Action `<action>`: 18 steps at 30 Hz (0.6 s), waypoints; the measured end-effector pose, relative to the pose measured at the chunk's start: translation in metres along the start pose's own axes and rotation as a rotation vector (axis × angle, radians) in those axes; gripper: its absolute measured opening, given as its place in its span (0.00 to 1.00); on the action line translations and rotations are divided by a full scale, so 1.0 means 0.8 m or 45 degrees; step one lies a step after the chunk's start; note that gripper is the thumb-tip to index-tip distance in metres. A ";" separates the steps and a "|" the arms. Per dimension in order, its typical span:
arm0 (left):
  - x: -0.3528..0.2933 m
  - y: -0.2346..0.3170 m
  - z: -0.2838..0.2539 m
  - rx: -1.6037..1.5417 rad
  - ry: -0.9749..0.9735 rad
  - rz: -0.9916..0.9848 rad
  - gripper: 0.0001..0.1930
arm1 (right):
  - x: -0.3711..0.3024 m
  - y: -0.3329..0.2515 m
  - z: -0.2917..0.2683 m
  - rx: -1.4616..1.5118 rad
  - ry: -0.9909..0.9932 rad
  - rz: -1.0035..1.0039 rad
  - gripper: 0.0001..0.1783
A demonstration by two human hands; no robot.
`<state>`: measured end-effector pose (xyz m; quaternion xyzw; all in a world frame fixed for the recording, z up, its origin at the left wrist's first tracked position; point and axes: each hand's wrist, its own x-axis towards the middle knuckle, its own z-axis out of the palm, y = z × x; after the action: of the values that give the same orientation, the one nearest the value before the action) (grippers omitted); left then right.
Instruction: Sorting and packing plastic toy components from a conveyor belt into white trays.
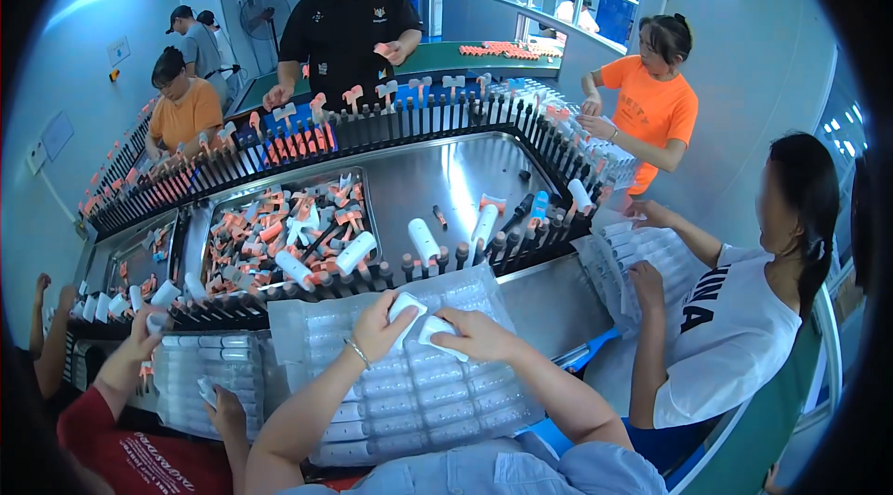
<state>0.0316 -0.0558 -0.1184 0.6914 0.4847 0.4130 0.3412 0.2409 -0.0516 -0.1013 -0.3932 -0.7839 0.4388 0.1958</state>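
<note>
My left hand (374,329) is closed around a white, smooth, rounded piece (407,311), its thumb along one side. Close beside it, my right hand (476,337) pinches a similar white piece (439,339). The two pieces are near each other with a small gap between them. Both hands are above a translucent plastic blister tray (405,402) with rows of pockets. White cylindrical parts lie in some of its pockets at the left; whether the others are filled I cannot tell. What the fingers cover of each piece is hidden.
Beyond the tray runs a conveyor rack of black upright pegs (400,127), some carrying white covers (423,240). Inside its loop, a metal tray (369,216) holds many orange and grey parts. Co-workers sit close on both sides, a red sleeve (88,430) left and a white shirt (735,327) right.
</note>
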 end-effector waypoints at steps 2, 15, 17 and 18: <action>-0.002 0.003 -0.001 0.022 -0.009 -0.015 0.16 | -0.001 0.003 0.002 -0.031 -0.002 -0.015 0.28; -0.009 -0.008 -0.003 0.036 -0.032 -0.025 0.19 | -0.030 0.011 -0.055 0.042 0.454 -0.174 0.23; -0.009 -0.007 -0.001 0.014 -0.010 -0.012 0.19 | -0.039 0.026 -0.075 -0.336 0.673 -0.220 0.22; -0.009 -0.006 -0.001 0.015 -0.006 -0.010 0.19 | -0.042 0.029 -0.083 -0.363 0.746 -0.216 0.21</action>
<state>0.0275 -0.0608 -0.1237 0.6925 0.4891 0.4071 0.3399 0.3152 -0.0358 -0.0836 -0.4596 -0.7777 0.1750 0.3916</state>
